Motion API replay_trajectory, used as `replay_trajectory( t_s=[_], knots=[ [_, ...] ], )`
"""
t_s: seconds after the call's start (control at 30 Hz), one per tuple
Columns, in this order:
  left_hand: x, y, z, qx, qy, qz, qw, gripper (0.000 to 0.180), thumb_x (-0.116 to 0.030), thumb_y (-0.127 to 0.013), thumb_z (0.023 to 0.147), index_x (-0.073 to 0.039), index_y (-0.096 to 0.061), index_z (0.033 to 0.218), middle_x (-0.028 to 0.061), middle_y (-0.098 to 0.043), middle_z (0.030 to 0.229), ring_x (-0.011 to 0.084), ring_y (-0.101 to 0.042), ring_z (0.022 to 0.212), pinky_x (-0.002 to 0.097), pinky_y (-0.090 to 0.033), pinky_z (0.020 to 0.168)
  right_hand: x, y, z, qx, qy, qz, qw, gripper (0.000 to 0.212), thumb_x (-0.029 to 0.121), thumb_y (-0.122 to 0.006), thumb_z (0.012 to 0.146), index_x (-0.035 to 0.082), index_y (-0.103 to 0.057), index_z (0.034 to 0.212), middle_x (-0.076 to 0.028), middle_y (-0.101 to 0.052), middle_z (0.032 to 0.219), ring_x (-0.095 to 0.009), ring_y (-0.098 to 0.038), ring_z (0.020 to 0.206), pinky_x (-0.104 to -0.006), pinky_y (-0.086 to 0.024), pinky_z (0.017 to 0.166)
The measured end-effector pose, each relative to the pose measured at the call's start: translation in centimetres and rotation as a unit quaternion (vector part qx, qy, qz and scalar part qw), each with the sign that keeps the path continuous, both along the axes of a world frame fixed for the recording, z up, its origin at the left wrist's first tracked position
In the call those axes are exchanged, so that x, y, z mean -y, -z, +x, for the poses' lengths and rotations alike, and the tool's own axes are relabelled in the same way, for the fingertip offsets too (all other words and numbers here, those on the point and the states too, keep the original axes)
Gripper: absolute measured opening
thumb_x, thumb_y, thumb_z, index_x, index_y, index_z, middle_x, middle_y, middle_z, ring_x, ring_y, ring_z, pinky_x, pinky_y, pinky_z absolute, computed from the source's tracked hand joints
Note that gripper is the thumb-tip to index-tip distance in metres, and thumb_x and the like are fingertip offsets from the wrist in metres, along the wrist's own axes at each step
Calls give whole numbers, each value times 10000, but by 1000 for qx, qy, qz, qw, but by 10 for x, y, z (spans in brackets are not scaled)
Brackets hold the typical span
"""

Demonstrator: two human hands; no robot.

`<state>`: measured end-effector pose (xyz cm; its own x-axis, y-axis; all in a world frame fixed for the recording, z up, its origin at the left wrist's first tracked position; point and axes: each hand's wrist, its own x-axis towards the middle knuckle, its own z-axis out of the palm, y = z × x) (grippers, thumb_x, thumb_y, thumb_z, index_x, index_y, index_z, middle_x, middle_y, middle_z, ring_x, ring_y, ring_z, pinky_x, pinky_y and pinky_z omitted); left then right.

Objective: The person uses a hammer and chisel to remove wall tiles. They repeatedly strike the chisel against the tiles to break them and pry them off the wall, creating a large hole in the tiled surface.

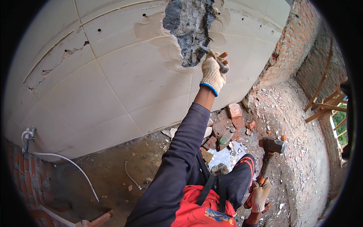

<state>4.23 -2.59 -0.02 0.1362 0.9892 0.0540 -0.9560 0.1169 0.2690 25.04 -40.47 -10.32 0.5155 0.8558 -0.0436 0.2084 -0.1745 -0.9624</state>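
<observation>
My left hand (213, 72), in a knitted cream glove with a blue cuff, is closed around a metal chisel (223, 69). The chisel's tip meets the right edge of a rough grey patch (193, 32), where tile has been broken off the white tiled wall (140, 72). Smeared, scalloped marks border that patch. Low on the right, my gloved right hand (261, 195) grips a hammer (273, 145) by its orange and dark handle. The hammer head is up, well away from the chisel.
Broken bricks (220, 126), a bottle (227, 136) and a puddle (223, 157) lie at the wall's foot. Rubble covers the floor at right, below a brick wall (289, 45). A tap (28, 136) and white hose (75, 166) are at left; wooden pieces (329, 106) lean at far right.
</observation>
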Motion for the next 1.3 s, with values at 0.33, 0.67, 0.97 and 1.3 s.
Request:
replay_trajectory(
  t_s=[0.33,0.67,0.97,1.3],
  knots=[
    [-13,-27,-2,189,11,-32,981,290,-283,-463,929,-160,-435,668,-22,-472,601,104,-459,508,218,-427,432,-73,-80,-42,112,-21,280,953,218,149,-573,827,9,-475,961,-20,-495,633,-98,-481,488,-227,-398,464],
    [-21,-36,0,299,29,-40,953,311,-294,-469,930,-159,-415,654,-30,-415,564,108,-448,499,222,-416,430,-142,-149,-97,175,-98,333,921,111,50,-574,829,-10,-519,905,-12,-500,645,-71,-465,528,-214,-380,497],
    [-29,-49,-8,377,65,1,924,148,-209,-398,925,-117,-503,877,52,-554,746,156,-573,629,232,-462,475,-207,-154,-110,366,-160,158,903,31,2,-529,721,5,-511,746,-50,-522,622,-115,-489,543,-276,-409,511],
    [-22,-38,4,307,32,-30,951,209,-242,-489,911,-178,-371,750,-23,-387,635,99,-423,505,210,-376,401,-181,-207,-107,132,-376,546,737,123,57,-616,708,3,-517,756,-53,-481,588,-155,-486,529,-258,-420,497]
  ],
)
